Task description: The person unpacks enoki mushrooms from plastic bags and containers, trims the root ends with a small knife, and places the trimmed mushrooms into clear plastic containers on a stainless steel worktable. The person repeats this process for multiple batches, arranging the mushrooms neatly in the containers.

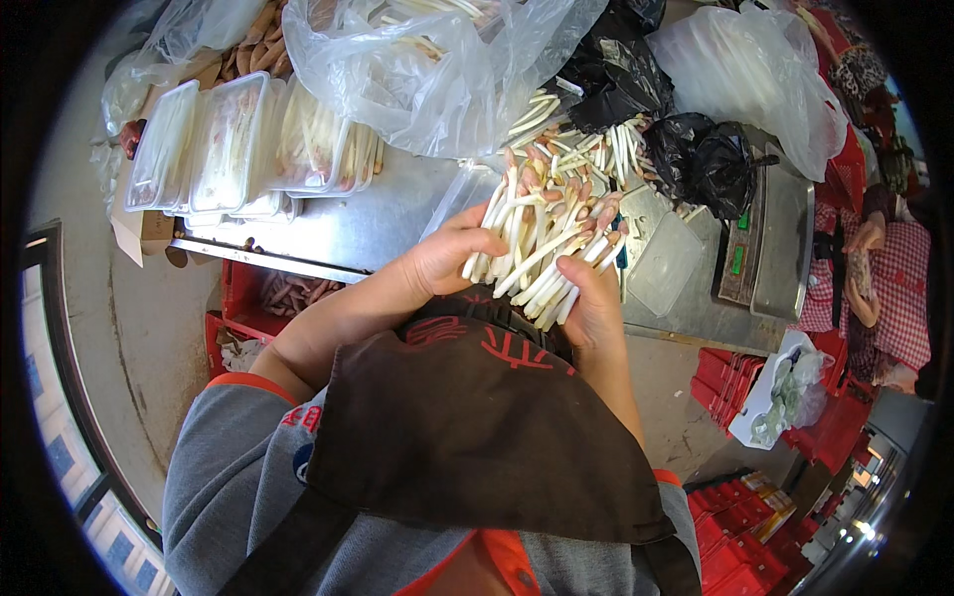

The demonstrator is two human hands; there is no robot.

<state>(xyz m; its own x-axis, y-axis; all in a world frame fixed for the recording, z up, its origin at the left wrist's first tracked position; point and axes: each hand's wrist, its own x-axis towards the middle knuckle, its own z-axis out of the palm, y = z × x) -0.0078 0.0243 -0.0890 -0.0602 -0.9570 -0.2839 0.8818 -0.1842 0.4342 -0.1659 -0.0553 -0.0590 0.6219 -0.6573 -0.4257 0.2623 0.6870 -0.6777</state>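
Note:
Both my hands hold one large bundle of white vegetable stalks with pinkish tips [548,238] just above the near edge of the steel table [335,238]. My left hand [462,249] grips the bundle's left side, thumb on top. At its lower right side is my right hand [592,298], with the thumb pressed over the stalk ends. Beyond the bundle more stalks [622,153] lie loose on the table. A clear plastic lid [665,262] rests flat to the right of the bundle.
Filled clear plastic boxes [231,141] stand at the table's left. Clear bags [432,74] and black plastic bags [700,156] lie at the back. A scale [782,238] sits at right. Red crates [727,384] stand below. At far right is another person in a checked apron [898,283].

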